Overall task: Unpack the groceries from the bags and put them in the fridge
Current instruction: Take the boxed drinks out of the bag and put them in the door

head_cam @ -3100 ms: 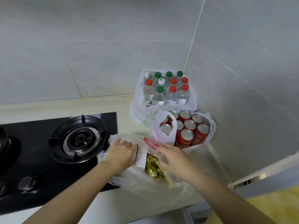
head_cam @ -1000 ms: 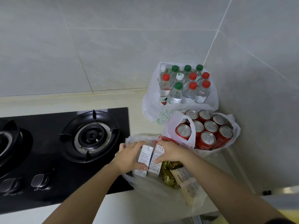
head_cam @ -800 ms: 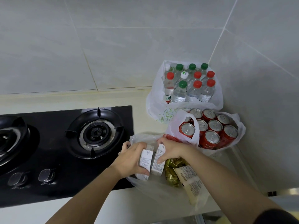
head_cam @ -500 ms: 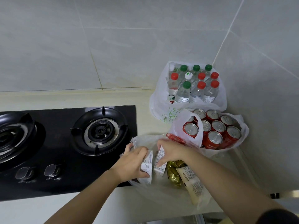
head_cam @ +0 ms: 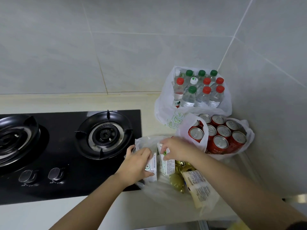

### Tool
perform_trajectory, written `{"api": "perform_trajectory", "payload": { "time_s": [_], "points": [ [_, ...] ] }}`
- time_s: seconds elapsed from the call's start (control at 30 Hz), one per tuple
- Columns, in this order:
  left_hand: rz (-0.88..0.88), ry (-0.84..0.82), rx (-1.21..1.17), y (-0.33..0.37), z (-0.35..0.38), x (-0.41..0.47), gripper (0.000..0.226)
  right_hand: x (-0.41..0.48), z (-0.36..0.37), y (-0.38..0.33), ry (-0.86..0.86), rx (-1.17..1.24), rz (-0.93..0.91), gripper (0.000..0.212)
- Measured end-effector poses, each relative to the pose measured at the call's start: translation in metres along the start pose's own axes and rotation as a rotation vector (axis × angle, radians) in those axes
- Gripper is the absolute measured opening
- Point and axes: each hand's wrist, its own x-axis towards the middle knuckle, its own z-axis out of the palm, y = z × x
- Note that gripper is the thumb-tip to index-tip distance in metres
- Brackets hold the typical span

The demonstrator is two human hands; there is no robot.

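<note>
A clear plastic bag [head_cam: 167, 191] lies on the counter's front edge. Inside it, my left hand [head_cam: 136, 165] grips a small white carton [head_cam: 152, 166]. My right hand [head_cam: 177, 149] grips a second carton [head_cam: 167, 166] just beside the first. Gold-wrapped sweets [head_cam: 178, 181] and a tan printed packet [head_cam: 199, 188] lie in the same bag, to the right of the cartons. Behind it stands a white bag of red cans [head_cam: 219, 135], and further back a white bag of water bottles [head_cam: 199, 90] with red and green caps.
A black gas hob [head_cam: 66, 146] with two burners and two knobs fills the counter to the left, its edge touching the clear bag. Tiled walls form a corner behind and to the right of the bags. The counter's front edge [head_cam: 116, 211] runs just below the clear bag.
Both hands went from rummaging in the clear bag to gripping one carton each. Over the last second the cartons have drawn slightly apart and the view has shifted left.
</note>
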Motion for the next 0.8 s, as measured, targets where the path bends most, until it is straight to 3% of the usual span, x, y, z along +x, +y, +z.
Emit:
{"api": "perform_trajectory", "payload": {
  "time_s": [0.17,0.27,0.43,0.5,0.67,0.8],
  "points": [
    [-0.066,-0.018,-0.048,0.013,0.005,0.000,0.068,-0.035,0.030,-0.006,0.166,-0.195,-0.054,0.025],
    [-0.122,-0.005,-0.113,0.018,0.011,-0.006,0.069,-0.043,0.042,-0.004,0.205,-0.154,-0.076,0.026],
    [-0.240,0.028,-0.255,0.013,0.023,-0.012,0.070,-0.040,0.045,-0.003,0.123,0.082,0.042,0.082],
    [-0.273,0.029,-0.290,0.013,0.024,-0.013,0.070,-0.039,0.049,-0.001,0.098,0.129,0.091,0.092],
    [-0.361,0.030,-0.342,0.019,0.023,-0.015,0.068,-0.028,0.074,0.009,0.139,0.198,0.130,0.065],
    [-0.394,-0.010,-0.432,0.019,0.025,-0.015,0.065,-0.027,0.080,0.009,0.194,0.238,0.147,0.062]
  ]
}}
